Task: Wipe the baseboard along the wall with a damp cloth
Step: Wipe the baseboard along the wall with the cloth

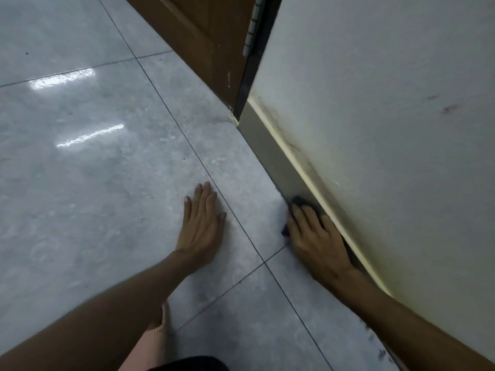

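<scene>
A grey baseboard (270, 151) with a cream top edge runs along the foot of the white wall (388, 116), from the door frame down to the lower right. My right hand (314, 236) presses a dark cloth (298, 201) flat against the baseboard's face; only the cloth's tip and a corner by my thumb show. My left hand (203, 226) lies flat on the tiled floor with its fingers spread, a little left of the right hand and holding nothing.
Glossy grey floor tiles (93, 156) with dark grout lines fill the left. A brown wooden door (209, 41) with a hinge (251, 28) stands ahead, meeting the wall's corner. Dark smudges mark the wall above the baseboard.
</scene>
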